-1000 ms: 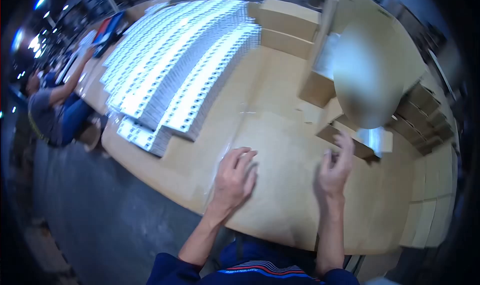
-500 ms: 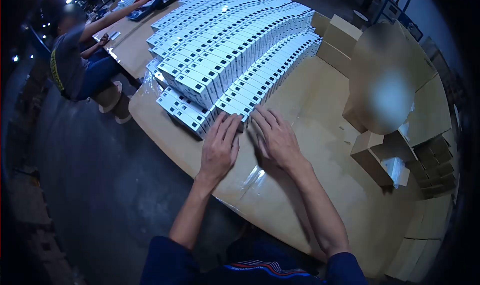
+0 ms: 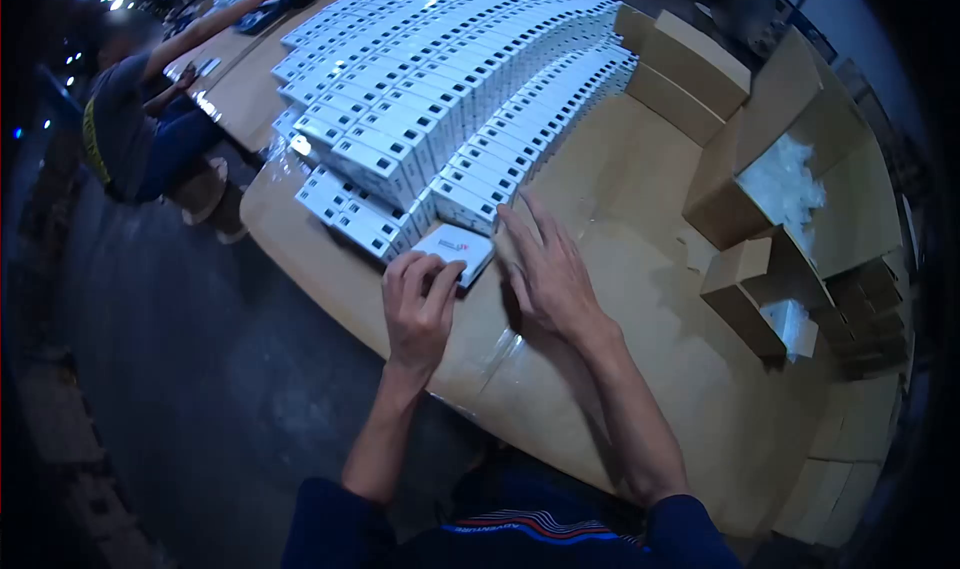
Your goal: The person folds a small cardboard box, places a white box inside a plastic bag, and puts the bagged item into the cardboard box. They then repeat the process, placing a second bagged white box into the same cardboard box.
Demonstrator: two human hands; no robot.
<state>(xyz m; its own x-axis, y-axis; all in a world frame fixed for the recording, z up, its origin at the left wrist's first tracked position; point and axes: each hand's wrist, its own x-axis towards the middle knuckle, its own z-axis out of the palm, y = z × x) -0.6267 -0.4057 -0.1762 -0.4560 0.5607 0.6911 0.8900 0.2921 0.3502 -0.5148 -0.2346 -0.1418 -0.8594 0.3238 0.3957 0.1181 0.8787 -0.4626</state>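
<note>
Head view: we grip a small white box (image 3: pixel 462 244), printed face up, in our curled left hand (image 3: pixel 416 314), beside the stacked boxes (image 3: pixel 392 164) — our right hand (image 3: pixel 560 287) spreads near their end, contact unclear. Positioning seems underway, calling for gentle, steady fingers.

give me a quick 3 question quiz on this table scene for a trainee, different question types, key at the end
1. True or false: the loose white box touched by the left hand lies with its printed face up.
2. What shows inside the big open carton? a) tape rolls b) whitish plastic c) cables
3. Fill in: seen by the person, the big open carton stands to the ____ of the rows of white boxes.

Key: 1 true; 2 b; 3 right
</note>
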